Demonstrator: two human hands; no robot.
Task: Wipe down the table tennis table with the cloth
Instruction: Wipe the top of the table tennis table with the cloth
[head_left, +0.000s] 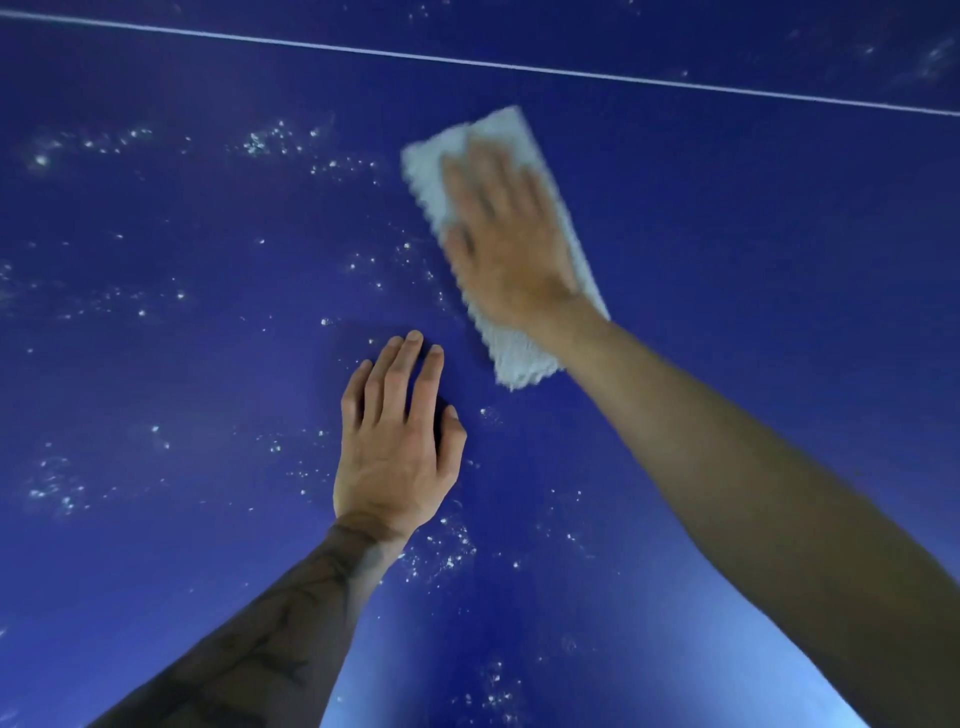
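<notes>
The cloth (519, 358), white and folded into a long rectangle, lay flat on the blue table tennis table (727, 234) directly under the right hand (504, 244). Its far end showed beyond the fingertips and its near end stuck out past the wrist. That hand was spread flat on the cloth, fingers straight and close together, pressing down rather than gripping; hand and cloth were both blurred. The left hand (400, 447) rested palm down on the bare table, nearer the person and just to the left of the cloth's near end, without touching it. Its fingers were nearly straight and slightly parted, and it held nothing. The two hands were apart.

White specks (270, 140) were scattered over the surface, mostly to the left of both hands and also nearer the person than the left wrist. A thin white line (467, 61) ran across the table beyond the right hand's fingertips. The left forearm (270, 639) bore dark markings; the right forearm (727, 467) was bare.
</notes>
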